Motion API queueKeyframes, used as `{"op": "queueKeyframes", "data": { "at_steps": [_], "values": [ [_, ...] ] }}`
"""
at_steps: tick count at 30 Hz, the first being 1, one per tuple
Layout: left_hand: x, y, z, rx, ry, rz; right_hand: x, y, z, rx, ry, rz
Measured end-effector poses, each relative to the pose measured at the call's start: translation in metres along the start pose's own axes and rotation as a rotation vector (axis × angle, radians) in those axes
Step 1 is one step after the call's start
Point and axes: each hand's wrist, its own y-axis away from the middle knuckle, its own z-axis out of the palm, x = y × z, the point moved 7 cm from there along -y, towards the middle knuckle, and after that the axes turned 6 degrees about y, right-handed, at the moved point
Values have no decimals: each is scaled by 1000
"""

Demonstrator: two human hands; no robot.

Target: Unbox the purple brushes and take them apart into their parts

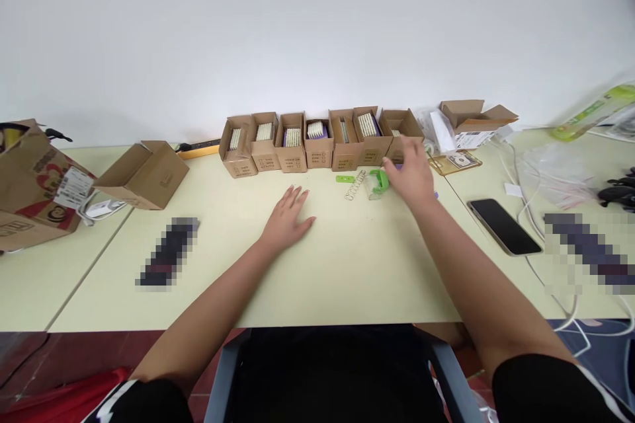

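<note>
My left hand (288,215) lies flat on the pale yellow table (317,277), fingers stretched out and holding nothing. My right hand (411,175) reaches forward with its fingers spread, right beside a small green plastic piece (380,182) and a clear part. It is blurred by motion and I see nothing held in it. A small metal spring (353,188) and a flat green strip (344,179) lie just left of it. Behind them stands a row of several small open cardboard boxes (317,142) filled with stacked parts.
An empty open box (146,172) and a larger printed carton (34,188) sit at the left. At the right are another open box (473,120), a black phone (503,226), white cables (536,178) and plastic bags. A white wall stands behind the table.
</note>
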Motion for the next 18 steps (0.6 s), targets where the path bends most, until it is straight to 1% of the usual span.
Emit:
{"op": "queueKeyframes", "data": {
  "at_steps": [2,3,5,6,7,10,12,14,18],
  "values": [
    [-20,1,-12,88,63,-78,21,-34,-9,33,35,31],
    [-27,0,-16,136,104,-114,30,-49,-8,14,57,32],
    [-34,-4,-21,202,182,-157,46,-75,1,-93,93,17],
    [-35,-6,-21,212,209,-164,52,-83,6,-135,111,9],
    [-34,-7,-20,210,227,-164,57,-89,9,-149,125,12],
    [-30,-7,-17,190,240,-147,62,-96,6,-101,149,10],
    [-29,-5,-17,182,247,-147,59,-95,-5,-38,149,6],
    [-29,-3,-17,182,256,-152,54,-92,-23,31,146,16],
    [-27,0,-20,200,262,-140,37,-82,-73,178,157,11]
  ]
}}
